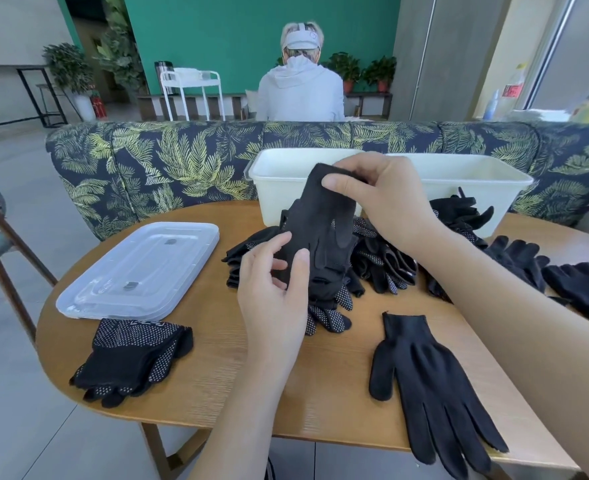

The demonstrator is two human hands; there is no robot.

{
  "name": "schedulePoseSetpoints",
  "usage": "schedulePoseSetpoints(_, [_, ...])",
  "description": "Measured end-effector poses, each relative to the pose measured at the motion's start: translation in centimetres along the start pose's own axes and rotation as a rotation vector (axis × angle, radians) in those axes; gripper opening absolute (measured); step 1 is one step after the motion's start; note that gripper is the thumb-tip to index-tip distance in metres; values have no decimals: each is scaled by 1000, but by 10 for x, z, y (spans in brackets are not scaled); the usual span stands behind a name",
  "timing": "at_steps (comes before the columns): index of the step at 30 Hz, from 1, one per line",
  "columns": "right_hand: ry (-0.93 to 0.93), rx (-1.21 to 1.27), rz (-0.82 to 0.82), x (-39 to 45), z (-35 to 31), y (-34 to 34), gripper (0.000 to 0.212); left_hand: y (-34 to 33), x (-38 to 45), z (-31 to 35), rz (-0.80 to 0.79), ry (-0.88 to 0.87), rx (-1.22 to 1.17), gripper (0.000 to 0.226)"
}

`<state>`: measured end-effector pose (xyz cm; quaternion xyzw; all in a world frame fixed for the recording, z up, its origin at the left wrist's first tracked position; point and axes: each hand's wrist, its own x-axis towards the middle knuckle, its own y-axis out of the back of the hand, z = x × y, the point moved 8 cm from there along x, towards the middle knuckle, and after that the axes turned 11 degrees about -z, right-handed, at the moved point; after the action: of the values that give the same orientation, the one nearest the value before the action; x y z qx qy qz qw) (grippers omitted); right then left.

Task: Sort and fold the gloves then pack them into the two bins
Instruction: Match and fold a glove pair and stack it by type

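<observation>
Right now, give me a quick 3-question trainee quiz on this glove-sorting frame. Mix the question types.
1. True or false: both hands, left hand and right hand, hold the same plain black glove above the pile.
2. Multiple choice: the clear lids lie A) on the bins, B) flat on the table at its left, C) on the sofa.
3. Fill in: the folded stack at the near left is made of ____ gloves, unlike the plain glove lying flat at the near right.

Key: 1 true; 2 B; 3 dotted. Both white bins stand open behind the pile.
</observation>
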<state>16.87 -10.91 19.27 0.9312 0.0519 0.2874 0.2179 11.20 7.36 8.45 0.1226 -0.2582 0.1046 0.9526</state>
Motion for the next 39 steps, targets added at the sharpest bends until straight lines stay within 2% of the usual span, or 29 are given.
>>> schedulePoseSetpoints(4, [7, 87, 33, -19, -17, 15, 7, 10, -1, 15, 38, -79, 3, 20])
schedulePoseSetpoints(6, [-21, 121, 19, -32, -22, 22, 3, 12, 0, 24, 5, -107, -56, 19])
schedulePoseSetpoints(8, [-42, 152, -18, -46, -26, 27, 3, 10, 0, 33, -81, -133, -158, 21])
schedulePoseSetpoints(12, [-62, 192, -64, -80, -32, 35, 2, -11, -11, 57, -370, -160, -336, 17])
schedulePoseSetpoints(17, [-102, 184, -53, -118, -20, 38, 20, -43, -36, 83, -587, -165, -354, 19])
schedulePoseSetpoints(23, [-232, 270, 51, -151, 12, 41, 22, -71, -45, 74, -597, -94, -196, 19])
schedulePoseSetpoints(26, [-307, 248, 181, -171, 28, 48, 28, -73, -46, 68, -522, -37, -182, 21])
schedulePoseSetpoints(29, [-274, 77, 405, -197, 24, 59, 11, -68, -43, 64, -417, -40, -148, 23])
schedulePoseSetpoints(30, [-251, 70, 422, -204, 21, 58, 7, -66, -42, 65, -384, -49, -140, 25])
schedulePoseSetpoints(32, [-247, 142, 328, -207, 23, 44, 9, -65, -43, 71, -350, -66, -141, 34])
schedulePoseSetpoints(35, [-258, 258, 151, -201, 29, 24, 31, -78, -55, 83, -439, -112, -234, 47])
schedulePoseSetpoints(39, [-219, 366, 163, -197, 26, 29, 30, -93, -66, 91, -531, -247, -221, 53])
